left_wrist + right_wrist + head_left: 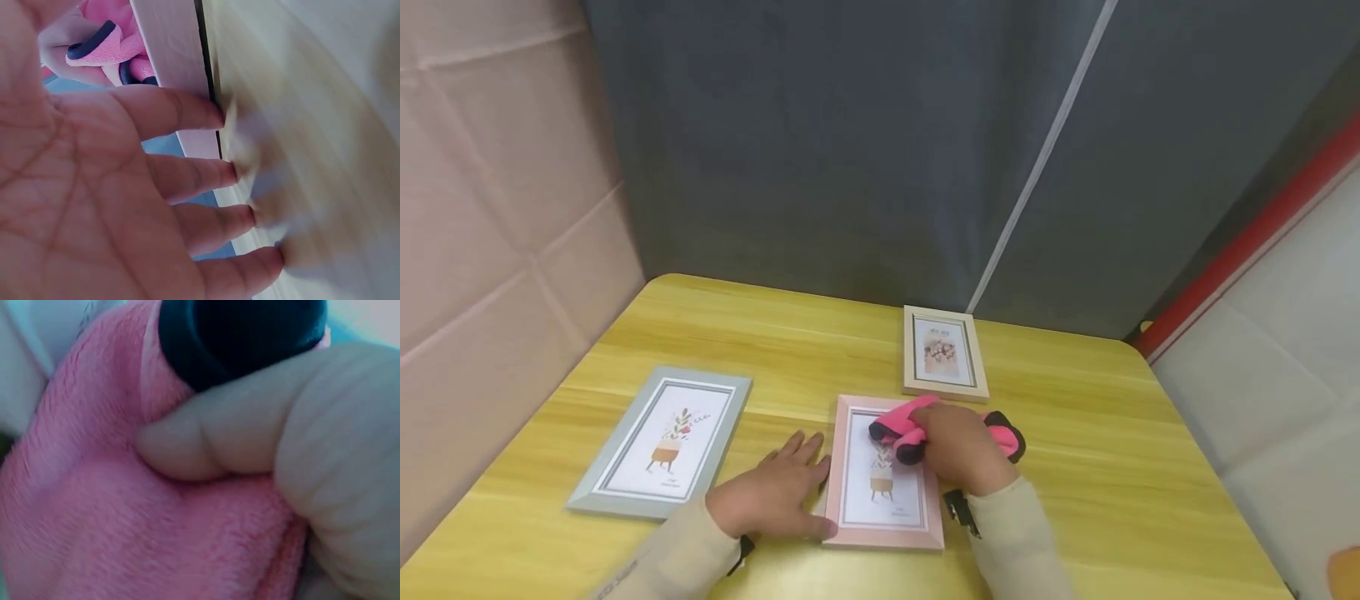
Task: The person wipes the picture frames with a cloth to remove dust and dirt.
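A pink picture frame lies flat on the table, showing a print of a potted plant. My right hand grips a bunched pink cloth with dark edging over the frame's upper right part, hiding some of the print. In the right wrist view the thumb presses into the fluffy cloth. Along the frame's left side rests my left hand, fingers spread, thumb at the lower left corner. The left wrist view has its fingertips on the tabletop beside the frame's edge.
To the left lies a grey-green picture frame with a similar plant print. A smaller cream frame lies behind the pink one, near the table's back edge. A dark panel stands behind, with pale walls at both sides.
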A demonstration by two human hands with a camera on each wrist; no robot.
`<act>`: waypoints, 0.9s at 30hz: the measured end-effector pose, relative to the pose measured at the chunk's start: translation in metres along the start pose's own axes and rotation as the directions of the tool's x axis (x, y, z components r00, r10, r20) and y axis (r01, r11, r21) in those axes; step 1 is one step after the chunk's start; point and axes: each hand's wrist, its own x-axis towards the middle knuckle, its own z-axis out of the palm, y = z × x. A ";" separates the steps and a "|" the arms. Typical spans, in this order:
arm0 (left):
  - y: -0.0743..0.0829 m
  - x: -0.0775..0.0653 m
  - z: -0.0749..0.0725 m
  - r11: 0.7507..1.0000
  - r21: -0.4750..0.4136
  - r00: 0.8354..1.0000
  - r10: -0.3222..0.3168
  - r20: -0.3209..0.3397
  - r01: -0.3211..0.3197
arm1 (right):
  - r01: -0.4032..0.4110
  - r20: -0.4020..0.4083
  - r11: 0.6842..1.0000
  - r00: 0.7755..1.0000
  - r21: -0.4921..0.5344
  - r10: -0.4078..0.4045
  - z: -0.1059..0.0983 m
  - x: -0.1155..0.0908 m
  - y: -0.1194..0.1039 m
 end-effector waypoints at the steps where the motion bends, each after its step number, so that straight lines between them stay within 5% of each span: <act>1: 0.000 0.000 0.000 1.000 0.000 1.000 0.003 0.002 -0.003 | 0.009 -0.007 1.000 1.000 -0.015 -0.009 0.002 0.001 -0.003; 17: -0.003 -0.003 -0.002 0.999 0.026 1.000 0.029 0.000 -0.029 | 0.176 -0.015 0.968 0.983 -0.176 -0.181 0.015 0.004 -0.033; 22: -0.004 -0.003 -0.001 0.999 0.023 0.999 0.041 -0.003 -0.041 | 0.319 0.010 0.944 0.948 -0.084 -0.320 0.020 0.006 -0.041; 27: -0.005 -0.002 -0.001 0.998 0.031 0.998 0.058 -0.007 -0.058 | 0.300 -0.038 0.953 0.953 0.034 -0.299 0.009 0.001 -0.029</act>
